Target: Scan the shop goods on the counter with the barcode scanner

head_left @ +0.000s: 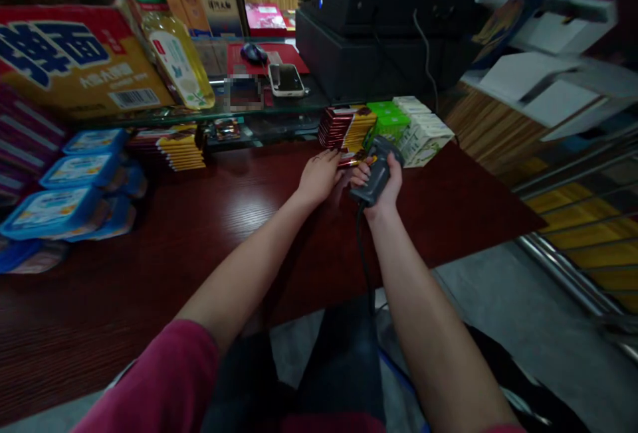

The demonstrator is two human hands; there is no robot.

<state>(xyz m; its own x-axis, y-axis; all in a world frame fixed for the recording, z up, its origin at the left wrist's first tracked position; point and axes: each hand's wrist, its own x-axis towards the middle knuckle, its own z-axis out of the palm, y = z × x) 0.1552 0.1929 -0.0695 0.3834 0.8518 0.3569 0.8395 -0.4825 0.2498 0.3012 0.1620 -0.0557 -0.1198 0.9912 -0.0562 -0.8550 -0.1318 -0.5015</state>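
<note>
My right hand [391, 188] is wrapped round a dark grey handheld barcode scanner [377, 173], whose cable hangs down towards the counter's front edge. Just left of it, my left hand [319, 178] has its fingers closed on the edge of a flat red-and-yellow packet [349, 162], partly hidden by the fingers and scanner. Behind both hands stands a stack of similar packets [343, 126]. Green boxes [387, 119] and white-and-green cartons [423, 133] stand beside that stack, to its right.
Blue-lidded tubs [54, 210] and another packet stack [182, 147] occupy the left of the dark red counter [239, 234]. A glass shelf behind carries an oil bottle [177, 61], a phone [286, 80] and a mouse [254, 53]. Black equipment [369, 54] stands behind; a metal rack [573, 273] is right.
</note>
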